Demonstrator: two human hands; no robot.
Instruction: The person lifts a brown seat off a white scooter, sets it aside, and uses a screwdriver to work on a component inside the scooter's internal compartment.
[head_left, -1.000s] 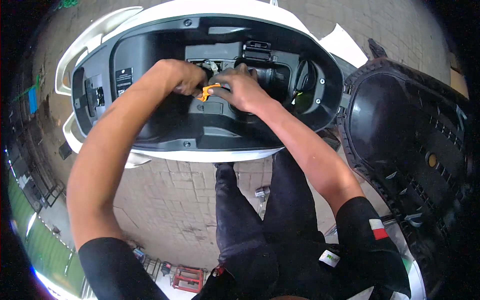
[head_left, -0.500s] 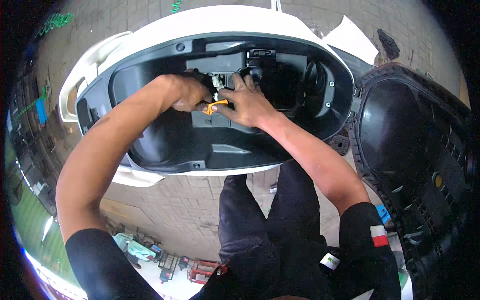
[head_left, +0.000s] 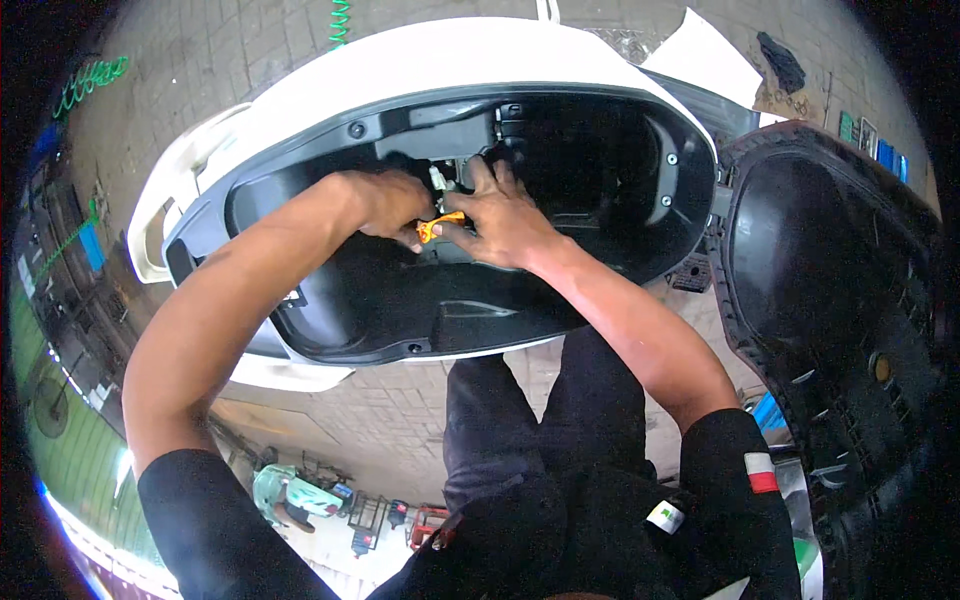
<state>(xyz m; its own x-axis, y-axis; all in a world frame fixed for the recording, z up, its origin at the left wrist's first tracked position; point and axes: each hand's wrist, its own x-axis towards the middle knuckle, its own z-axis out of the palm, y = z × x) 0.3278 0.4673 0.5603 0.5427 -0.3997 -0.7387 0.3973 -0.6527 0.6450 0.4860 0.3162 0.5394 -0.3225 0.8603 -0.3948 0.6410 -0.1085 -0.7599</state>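
Note:
Both my hands reach into the black under-seat compartment (head_left: 480, 318) of a white scooter. Between them is a small bright orange piece (head_left: 428, 233), possibly a flexible tag or sleeve. My left hand (head_left: 388, 205) is closed at its left end, fingertips partly hidden. The thumb of my right hand (head_left: 505, 222) presses on the orange piece, while its darkened fingers bend down into an opening in the compartment floor. Just beyond the orange piece, a white plastic connector (head_left: 438, 180) shows between my hands. What the right fingertips touch is hidden.
The scooter's seat (head_left: 820, 240) is swung open on the right, underside up. A white grab rail (head_left: 150, 230) sticks out at the left. White paper (head_left: 705, 60) and a dark cloth (head_left: 780, 62) lie on the paved floor beyond. Green coiled hoses hang at the far left.
The view has shifted slightly, so the scooter sits a little lower and to the right. My hands stay at the same spot; the orange piece is tilted and bunched slightly differently.

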